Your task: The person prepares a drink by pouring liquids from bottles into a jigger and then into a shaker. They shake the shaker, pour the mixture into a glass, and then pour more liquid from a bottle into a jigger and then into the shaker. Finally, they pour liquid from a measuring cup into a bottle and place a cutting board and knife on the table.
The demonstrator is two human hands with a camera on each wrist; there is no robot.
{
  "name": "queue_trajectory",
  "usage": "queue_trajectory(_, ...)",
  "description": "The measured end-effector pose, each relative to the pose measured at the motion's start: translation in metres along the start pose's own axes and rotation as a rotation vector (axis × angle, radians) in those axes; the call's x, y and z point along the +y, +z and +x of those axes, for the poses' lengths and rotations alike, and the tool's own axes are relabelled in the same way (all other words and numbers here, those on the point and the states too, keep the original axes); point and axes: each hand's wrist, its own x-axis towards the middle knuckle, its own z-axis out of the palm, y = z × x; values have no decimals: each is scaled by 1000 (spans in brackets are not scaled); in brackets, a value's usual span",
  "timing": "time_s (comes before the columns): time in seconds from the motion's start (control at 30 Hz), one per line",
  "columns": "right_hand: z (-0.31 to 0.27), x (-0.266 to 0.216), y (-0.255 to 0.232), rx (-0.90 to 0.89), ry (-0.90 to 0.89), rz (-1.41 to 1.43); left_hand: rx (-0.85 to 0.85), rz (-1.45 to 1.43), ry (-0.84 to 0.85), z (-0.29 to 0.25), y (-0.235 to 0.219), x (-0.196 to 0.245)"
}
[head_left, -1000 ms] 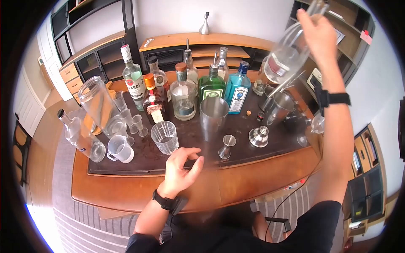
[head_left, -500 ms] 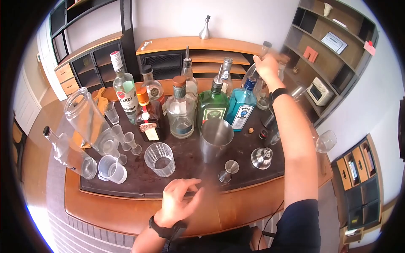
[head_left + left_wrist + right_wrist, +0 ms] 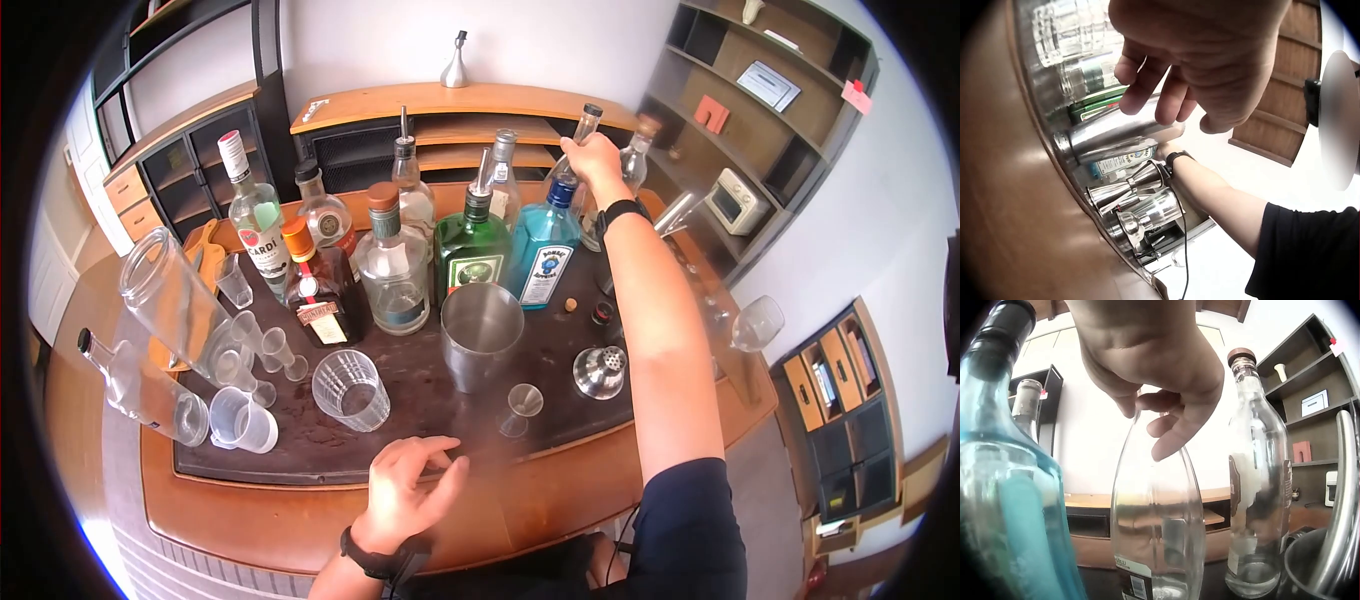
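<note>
At the back right of the table, my right hand [image 3: 595,165] grips a clear glass bottle [image 3: 1157,506] around its neck, fingers curled from above. The bottle stands upright between a blue gin bottle [image 3: 1013,487] and a clear bottle with a brown stopper [image 3: 1257,456]. In the head view most of its body is hidden behind the hand and the blue bottle. My left hand [image 3: 412,485] hovers over the table's front edge, fingers loosely bent and holding nothing. Nearest to it are a ribbed glass tumbler [image 3: 350,392], a metal shaker tin [image 3: 482,335] and a jigger [image 3: 524,402].
Several liquor bottles, including a green one [image 3: 470,250], form a row across the back. At the left are a large glass jar [image 3: 165,290], a plastic measuring jug [image 3: 243,422] and small glasses. A shaker top [image 3: 600,372] and a wine glass [image 3: 757,323] are at the right.
My right hand has come down from high on the right with the clear bottle, to a spot beside the blue bottle. My left hand stays near the front edge; the head view has shifted.
</note>
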Motion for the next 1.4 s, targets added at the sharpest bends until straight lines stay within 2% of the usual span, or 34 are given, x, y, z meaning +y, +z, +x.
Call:
queue_trajectory(0.13,-26,-18,-32,-201,141,194,-20,-108,-15,1,-6,-4)
queue_trajectory(0.17,-28,-19,-37,-249,125,225,-14,-133,-19,0,-8,-4)
queue_trajectory(0.3,-33,-32,-52,-205,208,218,12,-166,-146,-5,-10,-5)
queue_trajectory(0.5,-69,-59,-90,-78,62,327,79,-193,-179,-5,-3,-10)
queue_trajectory(0.57,-92,-70,-101,-76,-22,365,99,-143,-130,-5,-1,-15)
queue_trajectory(0.6,-105,-72,-104,-74,-66,387,106,-209,-160,-7,0,-18)
queue_trajectory(0.63,-116,-69,-101,-18,-189,388,126,-230,-174,-8,4,-21)
queue_trajectory(0.7,-152,-79,-113,-94,-272,356,166,-277,-203,-10,10,-25)
queue_trajectory(0.8,-199,-81,-116,-203,-375,368,84,-149,-187,-8,6,-22)
queue_trajectory(0.83,-215,-86,-119,-220,-366,369,59,-98,-174,-8,6,-21)
queue_trajectory(0.9,-239,-92,-127,-391,-282,294,55,-58,-153,-9,7,-23)
queue_trajectory(0.97,-259,-89,-121,-331,-370,228,39,-50,-177,-6,6,-19)
queue_trajectory(1.0,-267,-91,-127,-415,-350,241,18,-40,-192,-6,5,-18)
queue_trajectory(1.1,-279,-80,-112,-428,-427,142,-25,-19,-219,-4,4,-17)
queue_trajectory(1.13,-281,-81,-112,-491,-422,178,-30,-14,-217,-4,4,-17)
queue_trajectory(1.33,-286,-81,-111,-531,-377,223,-56,-14,-231,-5,4,-19)
queue_trajectory(1.4,-287,-78,-107,-494,-389,245,-46,-5,-209,-5,7,-23)
